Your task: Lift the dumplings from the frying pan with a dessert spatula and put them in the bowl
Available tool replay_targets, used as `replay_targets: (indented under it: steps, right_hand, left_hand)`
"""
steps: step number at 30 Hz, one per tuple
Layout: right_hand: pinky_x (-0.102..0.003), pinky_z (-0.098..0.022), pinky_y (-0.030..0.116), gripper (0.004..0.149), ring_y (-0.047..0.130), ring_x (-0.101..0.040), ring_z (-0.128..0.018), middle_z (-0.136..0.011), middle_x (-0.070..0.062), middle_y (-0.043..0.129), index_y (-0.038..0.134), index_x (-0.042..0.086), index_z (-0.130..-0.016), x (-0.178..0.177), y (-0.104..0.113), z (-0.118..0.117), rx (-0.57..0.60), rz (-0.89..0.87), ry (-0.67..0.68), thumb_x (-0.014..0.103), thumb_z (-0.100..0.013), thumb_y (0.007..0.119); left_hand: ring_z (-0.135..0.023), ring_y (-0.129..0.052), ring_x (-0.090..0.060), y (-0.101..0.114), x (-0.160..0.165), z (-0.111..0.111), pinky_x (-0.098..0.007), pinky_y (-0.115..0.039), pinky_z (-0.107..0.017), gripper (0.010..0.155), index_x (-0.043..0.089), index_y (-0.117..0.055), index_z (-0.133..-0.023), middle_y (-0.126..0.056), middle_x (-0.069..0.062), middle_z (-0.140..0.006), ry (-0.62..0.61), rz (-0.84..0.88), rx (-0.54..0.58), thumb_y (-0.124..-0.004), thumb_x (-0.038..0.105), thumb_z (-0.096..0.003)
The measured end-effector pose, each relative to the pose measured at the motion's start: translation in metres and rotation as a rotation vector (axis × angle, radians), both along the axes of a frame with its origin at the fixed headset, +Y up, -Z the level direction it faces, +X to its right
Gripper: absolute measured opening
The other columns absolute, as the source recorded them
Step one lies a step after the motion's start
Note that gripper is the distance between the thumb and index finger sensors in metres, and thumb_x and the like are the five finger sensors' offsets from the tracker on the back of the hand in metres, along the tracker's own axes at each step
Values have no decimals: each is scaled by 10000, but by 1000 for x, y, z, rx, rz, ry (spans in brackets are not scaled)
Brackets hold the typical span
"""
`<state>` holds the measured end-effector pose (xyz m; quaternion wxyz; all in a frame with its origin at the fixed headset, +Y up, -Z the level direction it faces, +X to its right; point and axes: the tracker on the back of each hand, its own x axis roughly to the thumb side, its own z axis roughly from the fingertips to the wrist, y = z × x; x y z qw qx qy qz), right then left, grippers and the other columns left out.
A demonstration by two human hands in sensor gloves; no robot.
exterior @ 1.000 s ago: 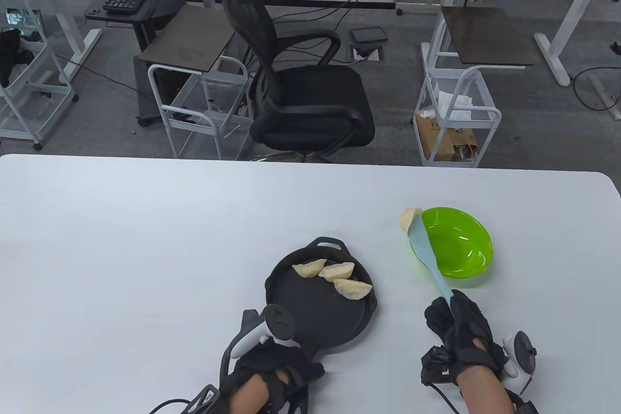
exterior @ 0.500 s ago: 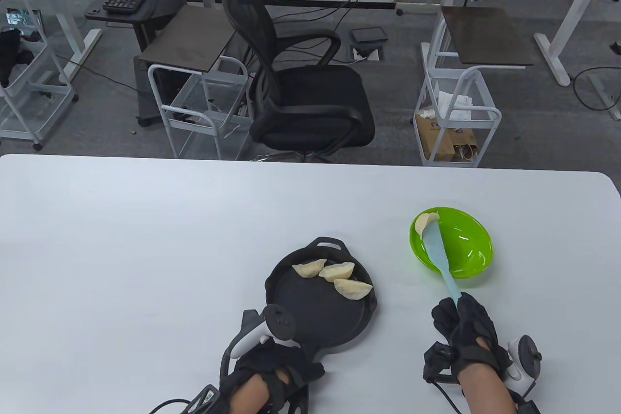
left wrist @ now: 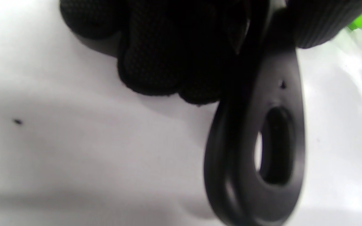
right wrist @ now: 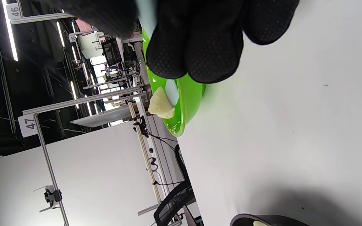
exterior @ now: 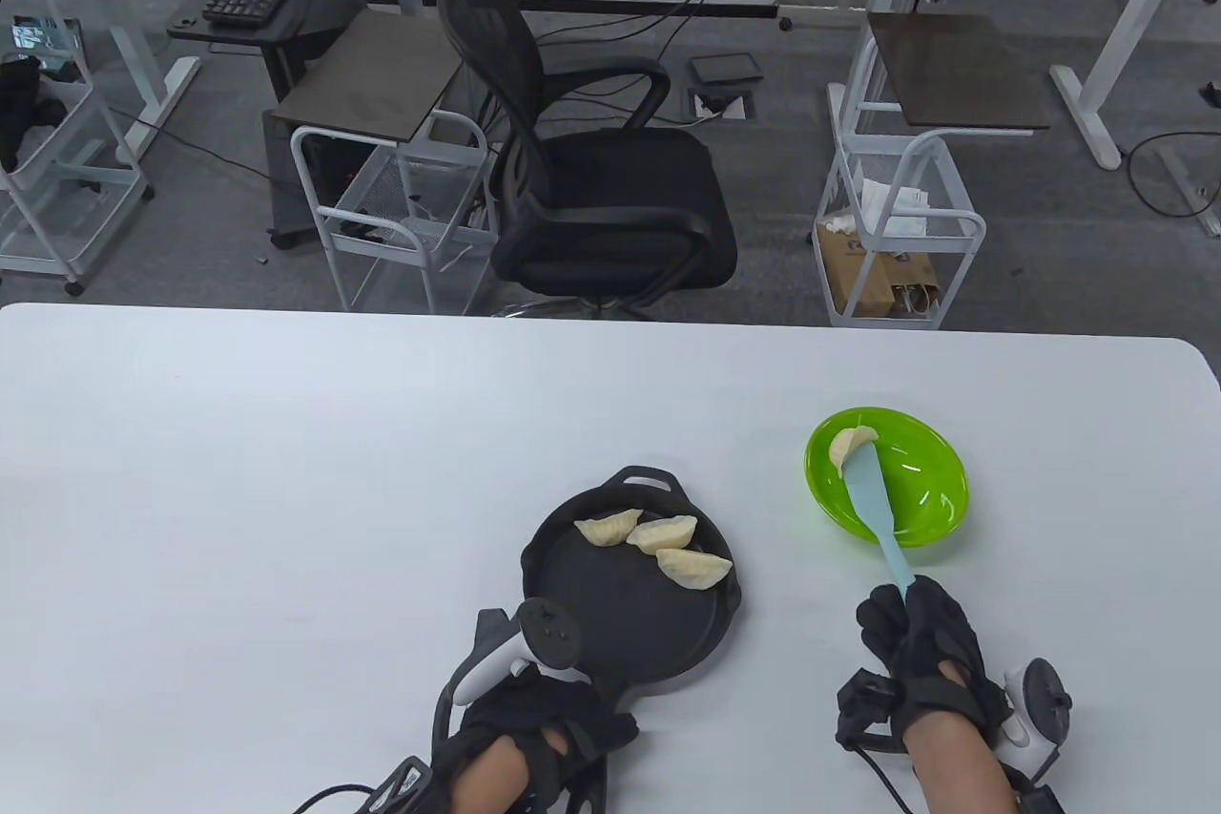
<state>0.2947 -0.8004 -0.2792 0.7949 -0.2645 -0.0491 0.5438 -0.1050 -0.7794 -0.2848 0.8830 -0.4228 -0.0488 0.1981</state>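
Observation:
A black frying pan [exterior: 610,604] sits near the table's front edge with three pale dumplings [exterior: 653,545] in its far half. My left hand [exterior: 534,723] grips the pan's handle [left wrist: 262,150]. To the right stands a green bowl [exterior: 925,494]. My right hand [exterior: 911,652] holds the light blue dessert spatula [exterior: 873,504] by its handle. The blade reaches into the bowl with one dumpling [exterior: 847,447] at its tip, against the bowl's far left wall. In the right wrist view that dumpling [right wrist: 160,105] shows inside the bowl [right wrist: 187,97].
The white table [exterior: 286,490] stretches wide to the left and behind the pan. Beyond its far edge stand a black office chair [exterior: 582,165] and white wire carts [exterior: 897,222].
My right hand has carried the spatula and its dumpling from above the bowl's left rim down into the bowl, drawing back slightly toward me. The left hand and pan have stayed still.

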Motion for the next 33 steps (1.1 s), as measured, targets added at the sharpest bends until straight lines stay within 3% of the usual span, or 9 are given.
replay_targets:
  steps: [15, 33]
  right_hand:
    - [-620, -693, 538, 672, 782, -428, -771, -935, -162, 709, 368, 39, -1050, 3, 3, -5, 67, 42, 45, 405, -585, 686]
    - [-649, -699, 502, 600, 718, -472, -830, -988, -200, 646, 439, 150, -1089, 7, 26, -5, 144, 409, 28, 357, -586, 693]
  left_hand:
    - [-500, -1009, -177, 0, 0, 0, -449, -747, -528, 648, 270, -735, -916, -1075, 78, -602, 0, 0, 0, -745, 724, -454]
    - [-500, -1008, -178, 0, 0, 0, -450, -747, -527, 651, 269, -734, -917, -1075, 79, -602, 0, 0, 0, -745, 725, -453]
